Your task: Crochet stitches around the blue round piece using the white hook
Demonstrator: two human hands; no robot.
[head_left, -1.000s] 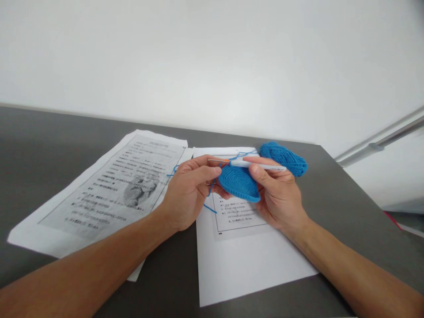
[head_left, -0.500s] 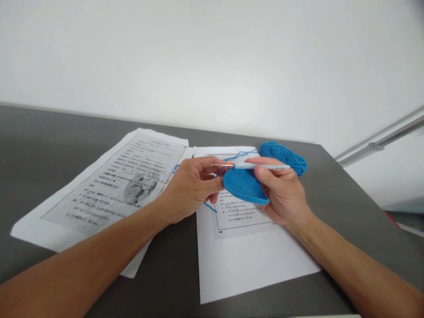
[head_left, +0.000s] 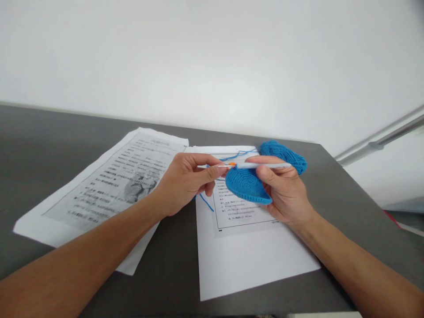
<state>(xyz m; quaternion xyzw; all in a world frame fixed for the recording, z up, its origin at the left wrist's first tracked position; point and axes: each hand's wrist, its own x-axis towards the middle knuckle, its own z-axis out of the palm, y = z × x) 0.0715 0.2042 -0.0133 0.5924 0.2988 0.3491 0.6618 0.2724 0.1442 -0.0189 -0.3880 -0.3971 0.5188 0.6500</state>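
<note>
The disc (head_left: 247, 184) shifted right as my right grip (head_left: 287, 192) pinched the hook (head_left: 247, 165), left grip (head_left: 185, 183) pressed together, above a table (head_left: 334, 198) against a wall (head_left: 212, 66).

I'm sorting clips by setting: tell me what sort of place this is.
Probably an indoor craft spot: a dark table bearing printed sheets and blue yarn. Whether it belongs to a home or a classroom, I cannot tell.

R hand (head_left: 285, 192) grips wht hook (head_left: 247, 165), blue crochet pc (head_left: 247, 185). L hand (head_left: 187, 183) at hook's metal end. Skein (head_left: 285, 154) behind; printed sheets (head_left: 251, 260) on tbl (head_left: 347, 207).
</note>
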